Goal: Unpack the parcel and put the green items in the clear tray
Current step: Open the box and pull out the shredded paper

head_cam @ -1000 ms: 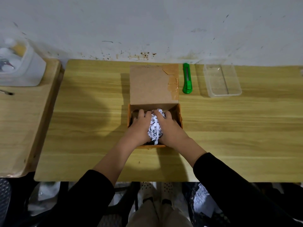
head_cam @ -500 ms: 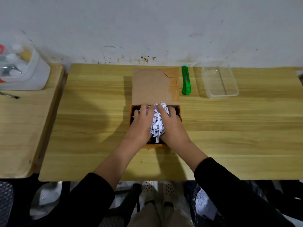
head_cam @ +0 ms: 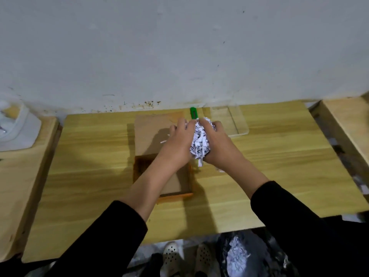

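An open cardboard parcel (head_cam: 185,194) sits mid-table, its lid flap (head_cam: 147,132) laid back toward the wall. My left hand (head_cam: 177,140) and my right hand (head_cam: 217,140) press a wad of shredded white paper (head_cam: 199,140) between them, held up above the parcel's far right corner. A green utility knife (head_cam: 193,112) lies by the wall, mostly hidden behind my fingers. The clear tray (head_cam: 235,118) stands just right of it, holding nothing I can see. The part of the parcel's inside that shows is bare brown cardboard.
A white plastic container (head_cam: 18,132) rests on the side table at left. Another wooden surface (head_cam: 347,124) adjoins at right. A few paper scraps (head_cam: 220,169) lie on the table. A dark bag with shredded paper (head_cam: 237,256) sits on the floor below.
Both hands lifted the shredded paper out of the parcel and carried it up and to the right. The camera tilted upward, showing more wall.
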Tool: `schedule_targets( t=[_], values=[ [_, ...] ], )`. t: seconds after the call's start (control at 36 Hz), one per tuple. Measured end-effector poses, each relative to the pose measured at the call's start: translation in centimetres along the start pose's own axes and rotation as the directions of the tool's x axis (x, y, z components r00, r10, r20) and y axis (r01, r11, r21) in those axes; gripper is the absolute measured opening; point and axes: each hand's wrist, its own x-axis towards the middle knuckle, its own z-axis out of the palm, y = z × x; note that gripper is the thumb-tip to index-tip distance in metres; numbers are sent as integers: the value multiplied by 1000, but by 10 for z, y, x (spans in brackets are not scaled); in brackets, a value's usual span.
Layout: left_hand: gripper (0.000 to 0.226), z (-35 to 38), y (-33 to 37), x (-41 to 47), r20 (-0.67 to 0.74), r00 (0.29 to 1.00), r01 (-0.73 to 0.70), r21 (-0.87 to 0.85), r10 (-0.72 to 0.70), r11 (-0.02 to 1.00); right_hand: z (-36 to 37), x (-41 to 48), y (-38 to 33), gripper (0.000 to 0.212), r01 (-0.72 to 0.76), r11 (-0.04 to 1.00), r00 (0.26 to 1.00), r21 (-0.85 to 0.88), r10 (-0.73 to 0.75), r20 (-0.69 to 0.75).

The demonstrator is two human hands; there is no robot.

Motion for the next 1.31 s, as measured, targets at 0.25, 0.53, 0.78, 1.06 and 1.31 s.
schedule_targets(
  t=[0.25,0.53,0.78,1.06,1.31],
  values=[
    [95,104,67,10,365,929,39,-248,56,968,-7,-57,117,96,-229,973,956,-28,230,182],
    [96,131,50,1,458,886,53,-247,68,967,24,-80,153,95,-298,951,941,83,278,192],
    [77,127,33,-3,338,941,32,-44,-15,999,7,-87,171,91,-300,947,943,118,274,191],
    [60,141,42,-11,215,975,-39,-52,49,998,9,-89,151,63,-78,996,995,-38,81,59],
    [64,138,32,-16,247,968,-51,-13,52,999,11,-90,156,46,-143,990,988,-18,142,-64]
  ],
)
